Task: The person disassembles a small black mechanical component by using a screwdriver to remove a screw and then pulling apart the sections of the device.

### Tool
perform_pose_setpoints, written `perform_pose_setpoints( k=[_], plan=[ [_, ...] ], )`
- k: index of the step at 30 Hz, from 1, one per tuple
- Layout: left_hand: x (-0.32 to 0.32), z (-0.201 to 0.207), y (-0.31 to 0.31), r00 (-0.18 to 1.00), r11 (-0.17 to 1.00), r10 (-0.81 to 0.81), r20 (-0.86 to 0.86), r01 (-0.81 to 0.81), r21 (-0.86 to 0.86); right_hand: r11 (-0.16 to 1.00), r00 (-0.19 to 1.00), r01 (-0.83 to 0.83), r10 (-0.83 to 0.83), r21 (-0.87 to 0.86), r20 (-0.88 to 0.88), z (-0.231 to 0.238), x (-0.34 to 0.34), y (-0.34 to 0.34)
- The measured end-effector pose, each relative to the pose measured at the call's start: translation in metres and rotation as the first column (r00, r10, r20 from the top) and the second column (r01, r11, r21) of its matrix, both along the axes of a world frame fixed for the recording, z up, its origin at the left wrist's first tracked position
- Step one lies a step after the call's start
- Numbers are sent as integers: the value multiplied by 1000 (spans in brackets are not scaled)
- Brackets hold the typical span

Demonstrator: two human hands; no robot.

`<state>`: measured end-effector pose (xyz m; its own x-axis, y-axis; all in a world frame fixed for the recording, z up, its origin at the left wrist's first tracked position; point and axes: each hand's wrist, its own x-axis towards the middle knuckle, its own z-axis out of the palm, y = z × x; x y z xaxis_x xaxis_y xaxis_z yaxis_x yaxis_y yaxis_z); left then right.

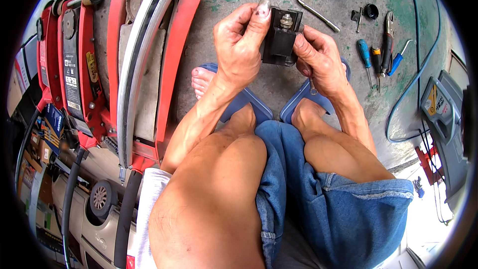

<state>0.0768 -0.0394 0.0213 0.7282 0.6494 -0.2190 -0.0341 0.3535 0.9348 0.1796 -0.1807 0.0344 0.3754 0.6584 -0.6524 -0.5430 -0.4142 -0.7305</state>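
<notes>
A black block-shaped part [279, 46] is held up between my two hands, above the concrete floor. A metal bolt with a nut and washer [286, 21] stands out of its upper face. My left hand [241, 42] grips the block's left side, thumb raised along the edge and fingers curled behind. On the opposite side my right hand [321, 60] pinches the block with thumb and fingers. Below my right palm pokes the ring-shaped metal end of a tool [312, 87], seemingly tucked in the fingers; the rest of it is hidden.
Beyond my hands lies an L-shaped wrench [318, 12]. On the right are a blue screwdriver [365, 54], locking pliers [388, 30], a blue-handled hook pick [398, 62] and a black cap [371, 11]. A blue hose [423, 74] curves past them. Red floor jacks [181, 50] line the left.
</notes>
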Motion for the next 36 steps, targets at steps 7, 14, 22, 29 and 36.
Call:
perform_pose_setpoints(
  k=[7,14,22,29,36],
  plan=[
    [0,0,0,999,1000,-14,-39,14,-20,1000,999,7,-7,-15,-37,-3,-1,0],
    [1,0,0,997,999,-19,-76,17,-31,1000,999,18,-19,-21,-35,-3,-1,0],
    [2,4,-2,998,998,-3,-65,-1,-58,999,999,29,-30,-14,-35,-2,-3,1],
    [1,3,-2,998,998,-4,-65,0,-58,1000,999,25,-26,-13,-23,-3,-3,1],
    [2,2,-2,1000,999,4,-30,-4,-32,1000,999,30,-30,-7,-12,-3,-2,0]
  ],
)
